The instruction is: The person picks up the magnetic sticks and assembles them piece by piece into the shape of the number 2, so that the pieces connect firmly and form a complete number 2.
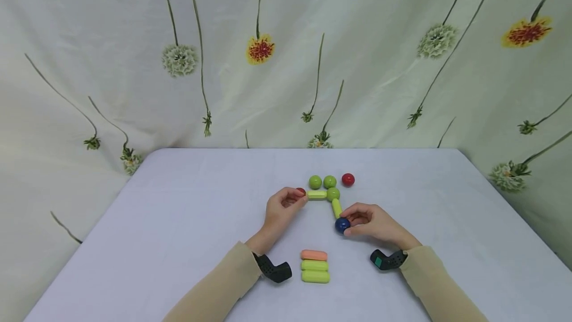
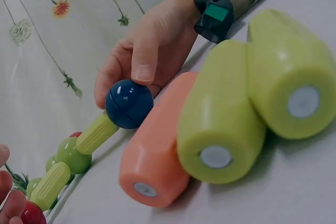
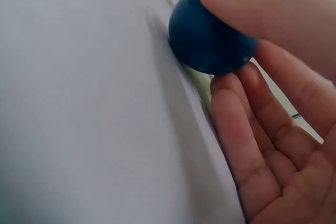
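Note:
A chain of balls and rods lies on the table. Its left end is a red ball [image 1: 301, 191], which my left hand [image 1: 284, 206] pinches between thumb and fingers. From there a yellow-green rod [image 1: 317, 195] runs to a green ball [image 1: 333, 194], and a second yellow-green rod [image 1: 337, 208] slants toward me from it. At that rod's near end sits a dark blue ball [image 1: 342, 225], pinched by the thumb and fingers of my right hand [image 1: 374, 221]. The right wrist view shows the blue ball [image 3: 210, 35] close up, the thumb over one side and curled fingers opposite.
Behind the chain are two loose green balls [image 1: 315, 182] and another red ball [image 1: 348, 179]. Nearer me, between my forearms, an orange rod [image 1: 314, 255] lies beside two yellow-green rods [image 1: 315, 276]; white discs show on their ends. A flowered cloth [image 1: 286, 88] hangs behind the table.

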Demonstrator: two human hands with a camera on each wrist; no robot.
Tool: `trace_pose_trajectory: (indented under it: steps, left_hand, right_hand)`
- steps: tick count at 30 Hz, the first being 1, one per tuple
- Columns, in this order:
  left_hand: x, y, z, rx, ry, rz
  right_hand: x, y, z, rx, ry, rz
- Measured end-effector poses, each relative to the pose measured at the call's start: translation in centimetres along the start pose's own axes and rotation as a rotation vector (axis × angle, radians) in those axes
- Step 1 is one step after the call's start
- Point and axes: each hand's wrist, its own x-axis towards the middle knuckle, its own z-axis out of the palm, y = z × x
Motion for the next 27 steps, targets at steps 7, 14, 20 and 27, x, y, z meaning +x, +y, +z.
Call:
trace_pose_trajectory:
  steps: [7, 14, 20, 27]
  left_hand:
    - [-1.4, 0.9, -0.2, 0.043, -0.091, -0.011]
    - [-2.9, 0.2, -0.5, 0.059, -0.188, -0.034]
    - [-4.5, 0.5, -1.4, 0.056, -0.298, -0.029]
    - [-5.5, 0.6, -2.0, 0.052, -0.441, 0.039]
  right_hand:
    - [-0.1, -0.2, 0.1, -0.017, 0.008, 0.013]
    - [-0.1, -0.3, 0.3, -0.007, 0.006, 0.018]
    - [-0.2, -0.5, 0.4, -0.022, 0.000, 0.022]
    - [0.0, -0.2, 0.4, -0.040, 0.008, 0.014]
